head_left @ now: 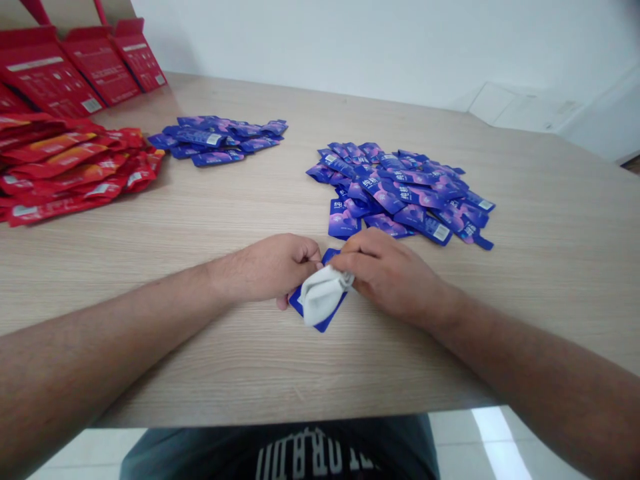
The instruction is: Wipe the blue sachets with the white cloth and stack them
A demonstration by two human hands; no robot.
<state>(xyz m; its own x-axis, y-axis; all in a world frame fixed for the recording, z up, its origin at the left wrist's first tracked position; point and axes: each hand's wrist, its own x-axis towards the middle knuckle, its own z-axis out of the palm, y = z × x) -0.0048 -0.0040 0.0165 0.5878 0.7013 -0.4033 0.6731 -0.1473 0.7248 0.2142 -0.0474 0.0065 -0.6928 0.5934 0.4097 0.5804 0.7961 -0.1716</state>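
Note:
A white folded cloth [324,295] lies over a small blue packet [325,327], hiding most of it. My right hand [387,273] is closed, pinching the cloth at its upper right. From the other side my left hand [275,267] grips the blue packet, its thumb and curled fingers at the packet's upper left edge. Just beyond my hands spreads a loose heap of blue and purple packets [395,190], some with white lettering or a barcode showing.
A smaller pile of blue packets [215,137] lies at the back left. Red and orange pouches [70,167] are stacked at the left, before several red boxes [100,63] with raised flaps. The wooden table [240,373] meets a white wall [350,47] behind.

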